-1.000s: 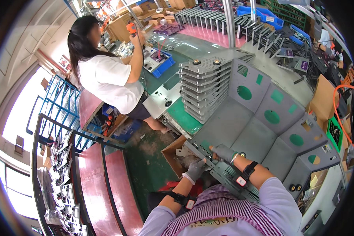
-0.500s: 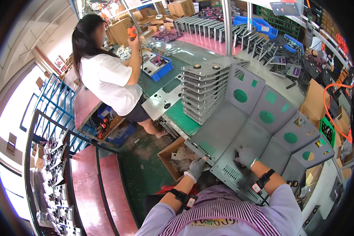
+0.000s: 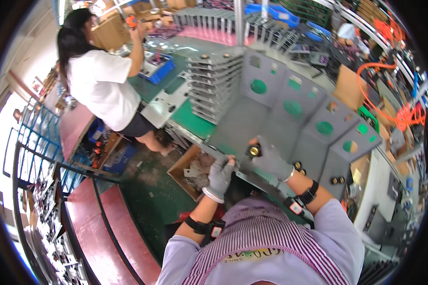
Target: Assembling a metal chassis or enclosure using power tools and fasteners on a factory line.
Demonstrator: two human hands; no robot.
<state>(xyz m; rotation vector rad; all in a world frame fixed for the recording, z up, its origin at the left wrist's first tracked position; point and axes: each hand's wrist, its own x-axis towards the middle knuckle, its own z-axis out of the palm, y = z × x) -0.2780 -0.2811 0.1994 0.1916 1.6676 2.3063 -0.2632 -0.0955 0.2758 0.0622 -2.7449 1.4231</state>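
Observation:
Several bent grey metal panels [image 3: 292, 111] stand overlapped in a row on the bench, their upright ends pierced by round and square holes. At the near corner of the leftmost panel, my gloved left hand [image 3: 219, 179] has its fingers closed on the edge. My gloved right hand [image 3: 274, 162], over the same panel, grips a small black round foot [image 3: 254, 150] with a brass-coloured centre. Similar black feet [image 3: 337, 180] sit in pairs on the panels to the right. My right hand is slightly blurred, and its fingertips are partly hidden.
A tall stack of slotted metal plates [image 3: 209, 90] rises behind the panels, on a green mat [image 3: 192, 116]. Below the bench edge, an open cardboard box [image 3: 178, 171] holds plastic bags. A co-worker [image 3: 97, 85] stands at the far left holding an orange tool [image 3: 131, 21].
The view has shifted, so the bench sits further left. My right hand has moved onto the leftmost panel, and the black foot in it now shows. My left hand stays at the panel's edge.

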